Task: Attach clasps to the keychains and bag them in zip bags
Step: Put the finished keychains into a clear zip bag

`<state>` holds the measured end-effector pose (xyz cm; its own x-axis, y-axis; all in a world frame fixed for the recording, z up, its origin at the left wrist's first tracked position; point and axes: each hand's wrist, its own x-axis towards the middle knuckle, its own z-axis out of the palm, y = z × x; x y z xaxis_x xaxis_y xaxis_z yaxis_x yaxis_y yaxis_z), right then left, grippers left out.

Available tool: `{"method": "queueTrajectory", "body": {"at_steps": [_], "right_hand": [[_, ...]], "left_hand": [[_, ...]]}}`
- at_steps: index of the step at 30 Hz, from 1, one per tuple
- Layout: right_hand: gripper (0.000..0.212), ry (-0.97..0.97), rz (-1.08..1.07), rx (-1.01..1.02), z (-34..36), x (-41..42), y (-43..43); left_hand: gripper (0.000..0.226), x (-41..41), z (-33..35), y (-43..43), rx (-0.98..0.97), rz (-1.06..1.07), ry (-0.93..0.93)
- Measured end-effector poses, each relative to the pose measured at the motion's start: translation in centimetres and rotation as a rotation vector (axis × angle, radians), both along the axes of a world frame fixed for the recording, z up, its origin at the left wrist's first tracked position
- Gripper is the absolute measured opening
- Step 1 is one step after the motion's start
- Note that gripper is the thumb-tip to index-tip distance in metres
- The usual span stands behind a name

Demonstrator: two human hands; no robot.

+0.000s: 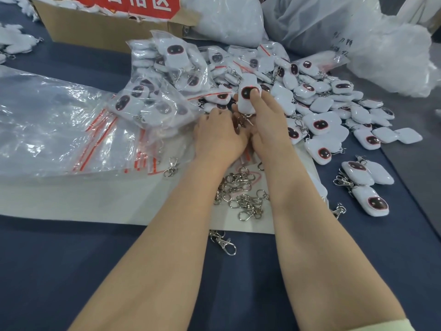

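The person's right hand grips a white rounded keychain with a dark oval face, thumb pressed on the face and fingers behind it, held upright just beyond the heap of loose silver metal clasps. The left hand sits against the right, between that heap and the keychain's lower end, its fingers curled inward. Whether they pinch anything cannot be told, though a bit of metal shows between the two hands. Beyond the clasps and to their right spreads a pile of loose white keychains. Beyond and to their left lie filled clear zip bags, and further left a stack of empty red-striped zip bags. A white sheet lies under the clasps, and one stray clasp lies on the dark blue tablecloth, on the person's side of the heap.
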<state>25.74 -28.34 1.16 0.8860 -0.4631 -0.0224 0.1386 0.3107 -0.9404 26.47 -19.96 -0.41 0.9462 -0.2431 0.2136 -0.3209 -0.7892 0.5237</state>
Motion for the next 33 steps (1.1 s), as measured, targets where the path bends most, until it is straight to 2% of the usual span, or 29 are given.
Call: {"method": "queueTrajectory", "body": {"at_steps": [5, 9, 11, 16, 18, 19, 24, 29, 31, 33], "right_hand": [[0.023, -0.016, 0.033, 0.003, -0.3, 0.1, -0.2], [0.019, 0.007, -0.011, -0.119, -0.6, 0.3, -0.3], [0.016, 0.030, -0.062, -0.137, -0.6, 0.4, -0.5], [0.029, 0.049, -0.112, -0.154, 0.6, 0.3, -0.9], [0.014, 0.072, -0.109, -0.221, 1.2, 0.1, -1.0], [0.003, 0.087, -0.103, -0.266, 1.5, -0.1, -0.9], [0.010, 0.136, -0.142, -0.483, 3.0, -0.6, -0.8], [0.027, 0.110, -0.052, -0.241, 4.3, -0.9, -0.4], [0.031, 0.179, -0.027, -0.368, 4.4, -1.1, -0.4], [0.034, 0.269, 0.013, -0.588, 4.4, -1.3, -0.4]], "left_hand": [[0.031, -0.1, 0.2, 0.0, -0.005, -0.011, 0.016], [0.016, -0.2, 1.4, 0.4, -0.019, -0.107, 0.074], [0.024, -0.3, 1.9, 0.6, -0.005, -0.168, 0.112], [0.036, 0.0, 2.3, 0.7, 0.204, -0.145, 0.112], [0.032, 0.0, 2.4, 0.9, 0.239, -0.097, 0.089], [0.027, 0.1, 2.4, 0.9, 0.204, -0.083, 0.114], [0.015, 0.3, 2.2, 1.1, -0.006, -0.031, 0.212], [0.005, 0.4, 1.8, 1.0, -0.233, -0.003, 0.294], [0.004, 0.5, 1.8, 1.1, -0.264, 0.023, 0.271], [0.009, 0.5, 1.9, 1.2, -0.331, 0.045, 0.268]]}}
